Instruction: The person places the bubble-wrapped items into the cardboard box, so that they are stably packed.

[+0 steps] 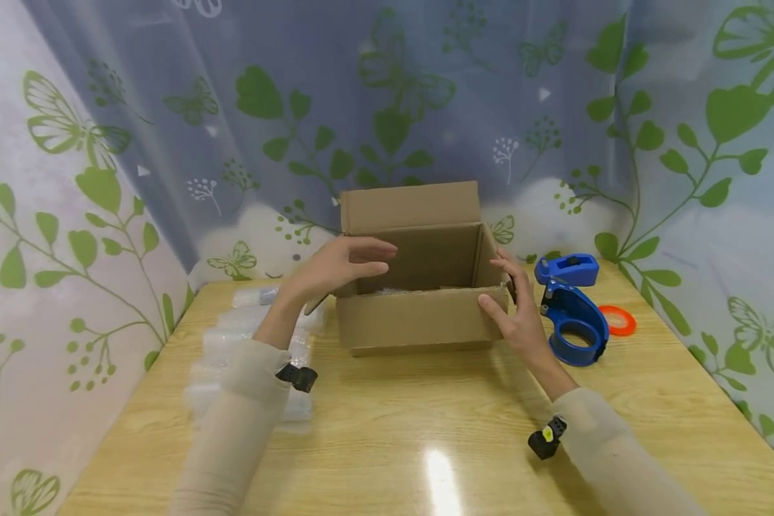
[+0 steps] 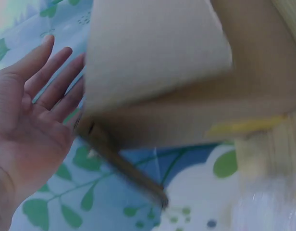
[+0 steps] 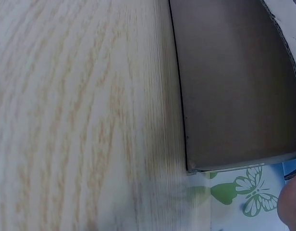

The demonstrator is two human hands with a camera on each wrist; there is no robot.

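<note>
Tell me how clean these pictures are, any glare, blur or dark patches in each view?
Head view: fairly sharp, with a bright glare streak on the near part of the table; left wrist view: blurred, the edges of the box smeared and the plastic wrap in the corner soft and pale; right wrist view: the box's side looks dim, with soft shadow on the table beside it.

Beige sleeves (image 1: 239, 423), black wrist cameras (image 1: 306, 379)
</note>
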